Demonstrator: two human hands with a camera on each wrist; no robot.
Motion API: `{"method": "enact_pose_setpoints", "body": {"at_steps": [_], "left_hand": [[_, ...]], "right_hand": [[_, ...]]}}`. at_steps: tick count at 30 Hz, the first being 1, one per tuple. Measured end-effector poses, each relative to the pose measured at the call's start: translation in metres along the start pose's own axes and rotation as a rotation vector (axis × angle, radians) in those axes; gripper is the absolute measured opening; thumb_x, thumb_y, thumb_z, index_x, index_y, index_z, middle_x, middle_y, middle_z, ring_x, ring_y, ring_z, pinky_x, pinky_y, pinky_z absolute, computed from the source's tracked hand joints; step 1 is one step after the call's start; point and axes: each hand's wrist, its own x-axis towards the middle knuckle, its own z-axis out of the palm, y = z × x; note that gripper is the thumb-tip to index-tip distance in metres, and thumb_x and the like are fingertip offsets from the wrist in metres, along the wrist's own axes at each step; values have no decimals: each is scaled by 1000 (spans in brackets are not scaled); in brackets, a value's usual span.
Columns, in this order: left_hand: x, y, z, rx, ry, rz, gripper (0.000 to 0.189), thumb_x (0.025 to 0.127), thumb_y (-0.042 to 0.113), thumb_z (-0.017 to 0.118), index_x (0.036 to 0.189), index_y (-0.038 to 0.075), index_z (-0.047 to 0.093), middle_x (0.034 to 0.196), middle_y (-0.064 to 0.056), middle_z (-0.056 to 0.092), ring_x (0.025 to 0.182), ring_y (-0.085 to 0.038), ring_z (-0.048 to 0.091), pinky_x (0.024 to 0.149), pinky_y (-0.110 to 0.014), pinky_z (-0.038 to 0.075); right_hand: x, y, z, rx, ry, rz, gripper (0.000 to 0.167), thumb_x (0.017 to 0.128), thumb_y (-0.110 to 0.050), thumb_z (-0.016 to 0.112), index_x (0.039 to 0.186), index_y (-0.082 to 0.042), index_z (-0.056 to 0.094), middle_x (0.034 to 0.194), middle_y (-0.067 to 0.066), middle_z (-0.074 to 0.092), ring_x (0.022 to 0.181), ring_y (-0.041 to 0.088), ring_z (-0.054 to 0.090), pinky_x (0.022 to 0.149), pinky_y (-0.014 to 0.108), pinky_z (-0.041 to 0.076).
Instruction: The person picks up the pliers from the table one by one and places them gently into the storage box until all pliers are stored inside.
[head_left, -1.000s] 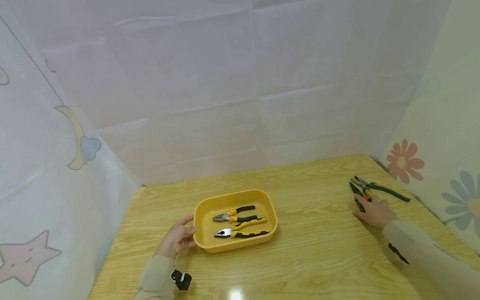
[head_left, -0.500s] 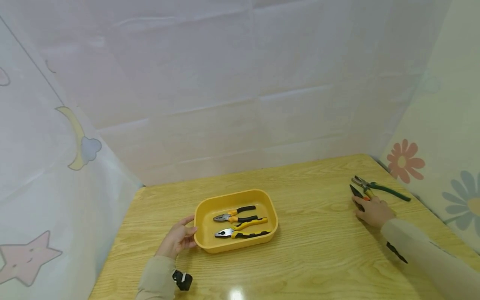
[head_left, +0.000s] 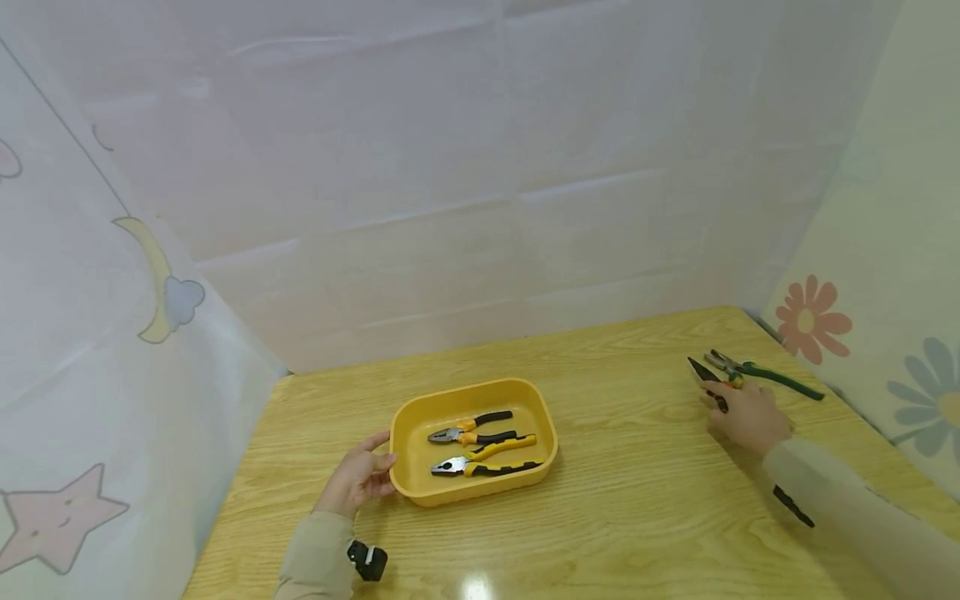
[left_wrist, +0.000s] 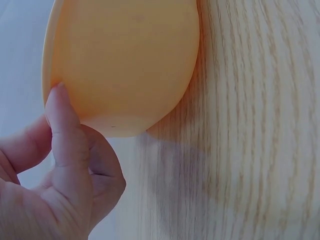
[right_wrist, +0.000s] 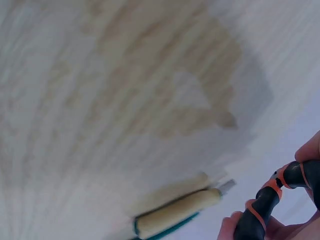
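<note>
Black-and-orange pliers [right_wrist: 265, 204], gripped far right by the right hand [head_left: 748, 419], could snag the green-handled pliers [head_left: 752, 368] if dragged low; left hand [head_left: 354, 479] pinches the yellow tray [head_left: 408, 458]!

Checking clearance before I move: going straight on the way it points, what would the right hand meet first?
Probably the pale backdrop: ahead of the right hand and its black-tipped pliers, the tabletop looks free. The green-handled pliers lie just right of that line; depth is unclear.
</note>
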Motion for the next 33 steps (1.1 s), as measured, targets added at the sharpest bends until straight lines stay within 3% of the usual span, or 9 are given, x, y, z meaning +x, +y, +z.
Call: {"method": "enact_pose_setpoints", "body": {"at_steps": [7,13,19,33], "left_hand": [[-1,0,0,-5,3,-5,54,96,-6,51,146,-2,35,88,-12,53,67,-16,52,52,-24,53],[-3,2,0,-10,-10,0,55,96,-6,50,148,-2,32,89,-13,53,67,-16,52,53,-24,53],[-3,1,0,-11,0,-7,54,96,-6,50,147,-1,35,89,-13,52,68,-16,52,52,-24,53],[-2,1,1,-12,1,-14,53,96,-5,51,147,-1,34,90,-14,53,67,-16,53,54,-25,54]], "right_hand": [[-6,-16,-5,-59,86,-61,47,91,-16,62,135,-2,53,89,32,43,72,40,41,41,32,31],[-12,-33,-8,-92,135,-81,44,91,-16,59,132,-3,55,91,35,43,77,49,44,37,34,32],[-16,-45,-8,-106,183,-100,42,91,-17,57,130,-4,58,90,32,42,74,44,43,37,33,31],[-23,-64,-14,-135,282,-208,40,85,-12,68,123,-3,64,92,35,48,65,36,43,43,34,34]]}}
